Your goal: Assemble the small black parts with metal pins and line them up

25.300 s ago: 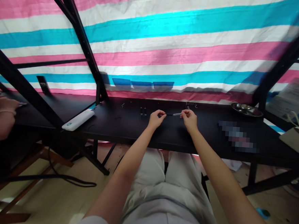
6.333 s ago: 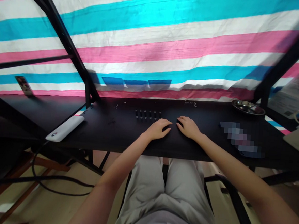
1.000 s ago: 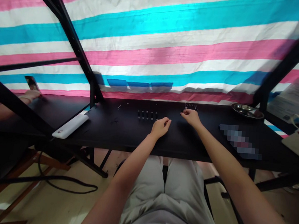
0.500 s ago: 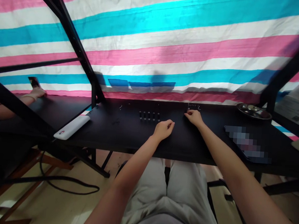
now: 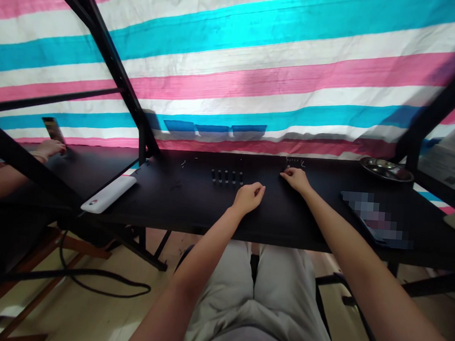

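My left hand (image 5: 249,196) rests on the black table with its fingers curled together; whatever they may hold is hidden. Just beyond and to its left stands a row of several small dark cylinders with pale tops (image 5: 227,176). Farther back on the right, my right hand (image 5: 297,179) reaches to the table with thumb and fingers pinched. Anything in that pinch is too small to make out. Right behind these fingertips lies a cluster of tiny pale pieces (image 5: 295,160) near the table's back edge.
A shiny metal dish (image 5: 386,170) stands at the back right, with a blurred flat phone-like object (image 5: 375,220) nearer me. On the left lies a white oblong device (image 5: 109,194). Black frame bars (image 5: 114,61) rise there; beyond them is another person's hand (image 5: 50,149). A striped sheet (image 5: 256,89) hangs behind.
My two hands have stayed almost still. At the far left, the other person's hand and arm have shifted slightly left and down.
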Demonstrator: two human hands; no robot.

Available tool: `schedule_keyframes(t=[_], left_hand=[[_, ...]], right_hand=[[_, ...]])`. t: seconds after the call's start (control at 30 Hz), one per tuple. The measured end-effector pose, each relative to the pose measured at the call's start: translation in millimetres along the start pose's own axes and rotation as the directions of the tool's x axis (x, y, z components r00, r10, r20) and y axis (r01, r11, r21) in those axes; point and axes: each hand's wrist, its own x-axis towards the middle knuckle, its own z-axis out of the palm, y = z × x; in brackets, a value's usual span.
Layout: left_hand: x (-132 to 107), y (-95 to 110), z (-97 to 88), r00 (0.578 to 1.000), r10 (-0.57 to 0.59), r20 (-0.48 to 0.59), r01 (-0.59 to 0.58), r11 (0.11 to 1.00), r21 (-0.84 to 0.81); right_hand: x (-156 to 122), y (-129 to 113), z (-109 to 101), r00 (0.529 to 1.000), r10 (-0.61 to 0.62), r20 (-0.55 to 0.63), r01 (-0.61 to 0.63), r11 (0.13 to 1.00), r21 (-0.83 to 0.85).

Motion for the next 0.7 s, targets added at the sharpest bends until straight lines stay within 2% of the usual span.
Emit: schedule_keyframes(t=[0.2,0.4,0.7], left_hand=[[0,1,-0.9,1.0,-0.011,0.011,0.011,1.0,0.0],[0,0,-0.8,1.0,-0.006,0.008,0.007,1.0,-0.016],[0,0,-0.8,1.0,-0.012,0.008,0.012,1.0,-0.018]], right_hand=[[7,5,-7,0.995,-0.016,0.094,0.02,0.999,-0.039],[17,15,-12,0.975,0.022,0.22,-0.019,1.0,-0.017],[17,15,-18,0.98,0.034,0.194,-0.039,0.999,0.019]])
